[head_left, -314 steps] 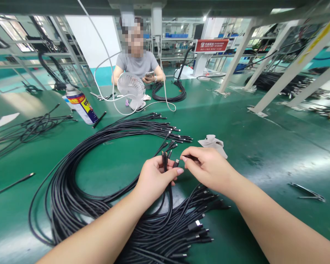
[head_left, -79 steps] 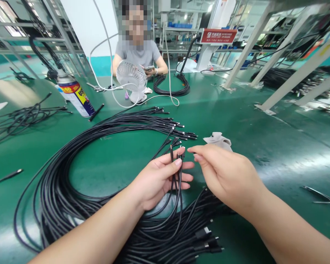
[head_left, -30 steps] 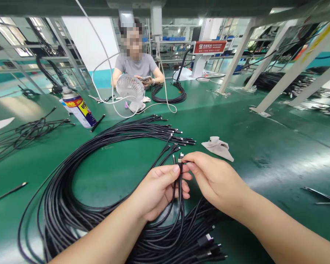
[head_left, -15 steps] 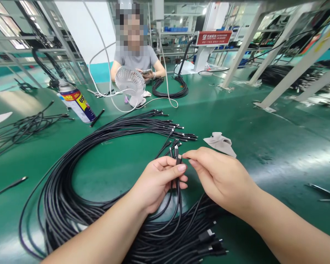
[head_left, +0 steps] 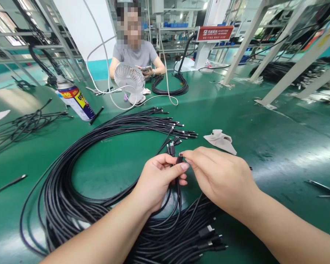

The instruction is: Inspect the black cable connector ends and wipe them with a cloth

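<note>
Between the thumb and fingers of my left hand (head_left: pixel 162 178) is the plug end of a black USB cable (head_left: pixel 179 158), its metal tip pointing up. A few more cable plugs (head_left: pixel 171 148) stick up just behind those fingers, their cords running down below the hand. My right hand (head_left: pixel 220 176) is closed in a pinch, with thumb and forefinger tips right at the plug's metal tip. Whatever it may hold is hidden by the fingers. Under both forearms lies a large looped bundle of black cables (head_left: pixel 57 183), its plug ends gathered at the upper right and lower right.
A crumpled grey cloth (head_left: pixel 220 141) lies beyond my right hand, and tweezers (head_left: pixel 324 189) at the right. Farther back stand a spray can (head_left: pixel 75 99) and a white fan (head_left: pixel 129 79). Across the green table (head_left: pixel 253 121) sits a person (head_left: pixel 134 55) holding a phone-like device.
My right fingertips have come closer to the plug in my left hand. The other plugs behind it have shifted slightly left. The view has moved a little.
</note>
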`<state>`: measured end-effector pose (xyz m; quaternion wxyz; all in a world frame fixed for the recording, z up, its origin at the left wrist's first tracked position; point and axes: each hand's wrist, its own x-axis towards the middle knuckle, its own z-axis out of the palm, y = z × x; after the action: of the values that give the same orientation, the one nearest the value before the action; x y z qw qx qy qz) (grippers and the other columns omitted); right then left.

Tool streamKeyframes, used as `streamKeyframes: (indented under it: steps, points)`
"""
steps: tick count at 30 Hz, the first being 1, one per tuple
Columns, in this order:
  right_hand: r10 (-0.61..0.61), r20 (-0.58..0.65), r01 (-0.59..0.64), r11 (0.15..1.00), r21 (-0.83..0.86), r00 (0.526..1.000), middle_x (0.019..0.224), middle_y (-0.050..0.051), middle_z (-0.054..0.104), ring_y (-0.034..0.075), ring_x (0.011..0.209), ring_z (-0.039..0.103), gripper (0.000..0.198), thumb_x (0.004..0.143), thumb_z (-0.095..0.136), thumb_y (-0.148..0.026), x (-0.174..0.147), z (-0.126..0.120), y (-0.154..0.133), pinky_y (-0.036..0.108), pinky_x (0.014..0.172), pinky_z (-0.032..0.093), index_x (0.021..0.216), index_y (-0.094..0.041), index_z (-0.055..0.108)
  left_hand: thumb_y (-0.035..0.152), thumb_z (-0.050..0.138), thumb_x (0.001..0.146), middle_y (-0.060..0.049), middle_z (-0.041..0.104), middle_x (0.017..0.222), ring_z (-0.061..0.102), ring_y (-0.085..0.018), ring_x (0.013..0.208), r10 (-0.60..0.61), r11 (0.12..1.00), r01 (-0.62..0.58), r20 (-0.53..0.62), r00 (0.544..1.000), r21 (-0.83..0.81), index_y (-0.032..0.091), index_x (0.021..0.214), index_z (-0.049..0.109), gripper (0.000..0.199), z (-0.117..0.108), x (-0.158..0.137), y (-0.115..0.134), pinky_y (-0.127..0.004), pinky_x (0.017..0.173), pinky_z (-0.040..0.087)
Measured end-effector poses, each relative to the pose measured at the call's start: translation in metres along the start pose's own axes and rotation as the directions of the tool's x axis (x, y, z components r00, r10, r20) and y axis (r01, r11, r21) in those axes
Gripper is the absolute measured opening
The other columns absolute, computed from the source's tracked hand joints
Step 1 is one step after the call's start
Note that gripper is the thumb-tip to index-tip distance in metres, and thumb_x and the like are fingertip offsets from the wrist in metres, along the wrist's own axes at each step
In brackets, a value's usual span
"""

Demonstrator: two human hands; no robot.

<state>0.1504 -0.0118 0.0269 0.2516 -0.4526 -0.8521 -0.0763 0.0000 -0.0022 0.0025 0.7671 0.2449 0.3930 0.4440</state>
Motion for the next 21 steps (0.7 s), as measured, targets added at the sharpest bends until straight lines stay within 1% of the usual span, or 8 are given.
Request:
streamKeyframes:
  steps: [9, 13, 21]
  points:
    - [-0.035, -0.033, 0.032, 0.995, -0.091, 0.999, 0.080, 0.005, 0.068, 0.015, 0.071, 0.063, 0.025, 0.090, 0.041, -0.010, -0.0003, 0.0013, -0.0022, 0.028, 0.060, 0.042, 0.092, -0.013, 0.066, 0.020, 0.083, 0.057, 0.000, 0.061, 0.055, 0.057, -0.009, 0.048, 0.092, 0.992, -0.083, -0.091, 0.992, 0.095, 0.011, 0.065, 0.057, 0.028, 0.0057, -0.0027, -0.0026, -0.019, 0.048, 0.051]
    - [-0.035, -0.037, 0.031, 0.994, -0.105, 0.999, 0.081, 0.005, 0.069, 0.015, 0.070, 0.063, 0.025, 0.090, 0.042, -0.010, 0.0003, 0.0024, -0.0021, 0.027, 0.060, 0.043, 0.090, -0.015, 0.066, 0.021, 0.082, 0.056, 0.001, 0.062, 0.056, 0.057, -0.009, 0.047, 0.104, 0.989, -0.091, -0.113, 0.988, 0.115, 0.012, 0.065, 0.057, 0.028, 0.0069, -0.0026, -0.0035, -0.019, 0.048, 0.051]
    - [-0.043, -0.037, 0.038, 0.993, -0.110, 0.998, 0.080, 0.005, 0.069, 0.015, 0.068, 0.062, 0.025, 0.089, 0.043, -0.009, 0.0002, 0.0033, -0.0020, 0.027, 0.059, 0.045, 0.090, -0.013, 0.067, 0.021, 0.083, 0.055, 0.000, 0.061, 0.053, 0.057, -0.009, 0.047, 0.106, 0.986, -0.088, -0.125, 0.986, 0.138, 0.011, 0.063, 0.059, 0.027, 0.0051, -0.0006, -0.0038, -0.018, 0.049, 0.050]
